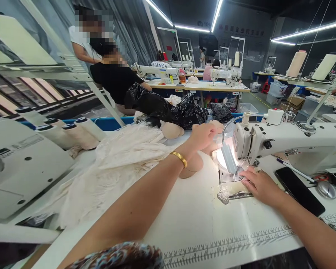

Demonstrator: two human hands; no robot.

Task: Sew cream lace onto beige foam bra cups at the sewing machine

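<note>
Lying beyond the left hand point(203, 135), black bags point(192, 112) bulge.

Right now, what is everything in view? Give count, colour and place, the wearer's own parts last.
Sewing machine: one, white, right foreground
Work lamp: one, grey, lit, beside the machine head
Machine housing: one, white, left edge
Tabletop: one, white, foreground
Ruler strip: one, white with dark marks, near edge
Smartphone: one, black, right
Ruffled fabric: one pile, cream, left
Moulded cups: at least two, beige, centre
Plastic bags: several, black, behind
Thread cones: two peach and cream, upper right; several pale, left
Co-workers: two nearby, black and white tops; others distant
Ceiling tubes: several, white, overhead
Bangle: one, gold, left wrist
Left hand: one, bare, beyond the cups
Right hand: one, bare, fingers at the needle plate
</note>
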